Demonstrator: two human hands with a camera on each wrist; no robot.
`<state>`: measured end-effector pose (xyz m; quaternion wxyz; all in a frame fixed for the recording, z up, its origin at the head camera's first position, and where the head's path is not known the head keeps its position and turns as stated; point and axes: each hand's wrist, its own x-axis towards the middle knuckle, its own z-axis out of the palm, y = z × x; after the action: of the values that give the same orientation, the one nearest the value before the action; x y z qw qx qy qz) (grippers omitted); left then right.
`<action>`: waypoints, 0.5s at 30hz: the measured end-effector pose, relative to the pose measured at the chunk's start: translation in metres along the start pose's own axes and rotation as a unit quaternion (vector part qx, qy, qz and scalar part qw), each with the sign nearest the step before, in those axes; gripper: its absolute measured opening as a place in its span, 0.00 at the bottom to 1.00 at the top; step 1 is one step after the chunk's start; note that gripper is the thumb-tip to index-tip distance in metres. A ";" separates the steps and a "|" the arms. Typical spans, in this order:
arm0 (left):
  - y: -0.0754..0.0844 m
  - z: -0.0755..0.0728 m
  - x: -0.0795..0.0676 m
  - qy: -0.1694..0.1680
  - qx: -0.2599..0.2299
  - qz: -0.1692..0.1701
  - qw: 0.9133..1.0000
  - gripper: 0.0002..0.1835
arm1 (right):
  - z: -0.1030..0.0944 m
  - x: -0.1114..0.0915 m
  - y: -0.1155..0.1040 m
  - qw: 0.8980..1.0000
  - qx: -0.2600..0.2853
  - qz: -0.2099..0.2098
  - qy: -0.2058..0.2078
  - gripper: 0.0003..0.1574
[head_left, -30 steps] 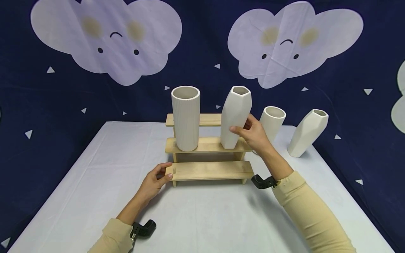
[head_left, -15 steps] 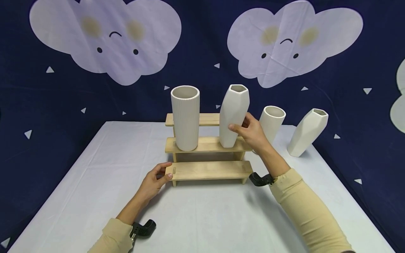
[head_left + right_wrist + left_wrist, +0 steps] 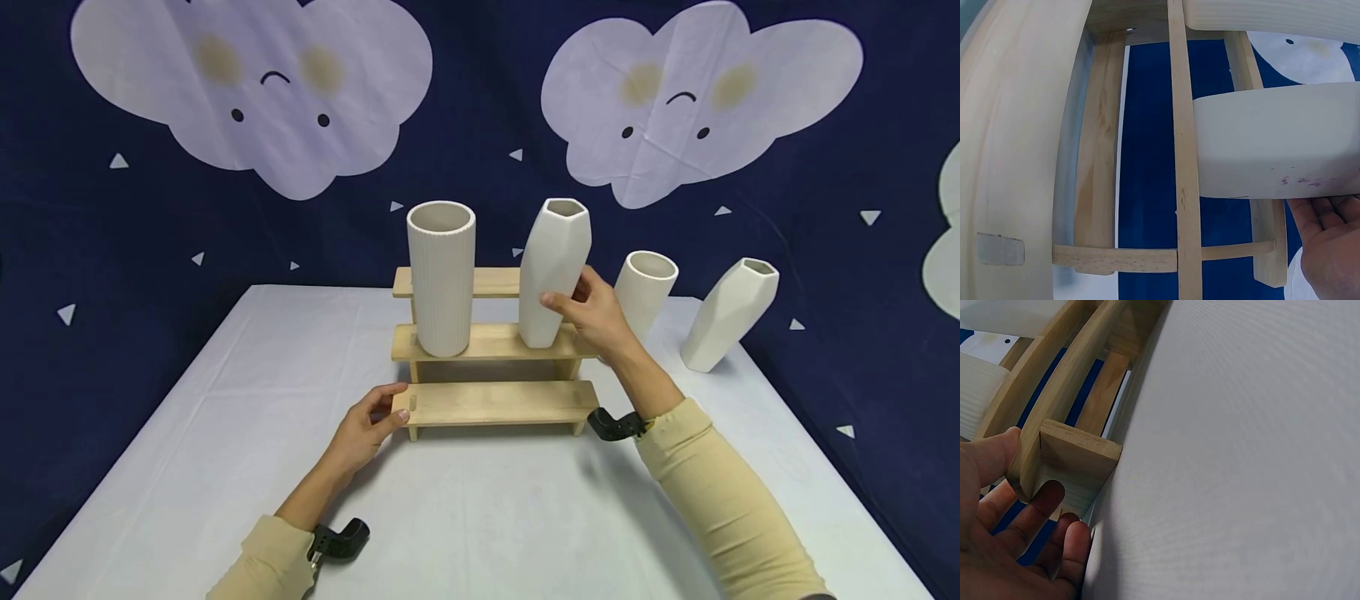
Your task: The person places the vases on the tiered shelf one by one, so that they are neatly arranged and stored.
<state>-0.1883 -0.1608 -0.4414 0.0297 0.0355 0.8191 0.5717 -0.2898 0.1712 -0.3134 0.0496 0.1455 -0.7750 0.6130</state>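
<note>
A white faceted vase [image 3: 555,267] stands nearly upright at the right part of the middle step of a three-step wooden stand [image 3: 495,404]. My right hand [image 3: 596,315] grips its right side, thumb across the front; the fingers behind it are mostly hidden in the head view. In the right wrist view the vase [image 3: 1279,144] shows small purple marks, and its base meets the step's edge. My left hand [image 3: 363,433] pinches the left end of the lowest step, thumb on top and fingers beneath, as the left wrist view shows the stand [image 3: 1079,440]. A ribbed white vase [image 3: 442,283] occupies the middle step's left end.
Right of the stand, a white round-mouthed vase [image 3: 645,292] stands partly behind my right hand. Farther right is another white faceted vase [image 3: 731,317]. All rest on a white-covered table [image 3: 480,517]. A dark blue cloth with clouds [image 3: 480,125] hangs behind.
The right hand and the faceted vase have shifted slightly left and back along the middle step, and the vase looks a little straighter. The left hand stays on the stand.
</note>
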 end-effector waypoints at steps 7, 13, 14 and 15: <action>-0.001 0.000 0.000 -0.002 -0.003 -0.001 1.000 0.26 | 0.000 0.001 0.000 1.000 0.002 0.010 -0.003 0.41; -0.001 0.000 0.001 0.001 0.000 0.002 1.000 0.26 | 0.000 -0.001 -0.001 1.000 0.004 0.009 -0.005 0.40; -0.001 0.000 0.001 0.001 0.000 0.002 1.000 0.26 | 0.000 -0.001 0.000 1.000 0.004 0.009 -0.004 0.40; -0.002 0.000 0.001 0.000 0.000 0.002 1.000 0.26 | 0.000 -0.001 0.000 1.000 0.004 0.008 -0.004 0.39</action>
<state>-0.1897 -0.1613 -0.4428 0.0286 0.0368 0.8189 0.5720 -0.2886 0.1715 -0.3136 0.0413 0.1414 -0.7740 0.6159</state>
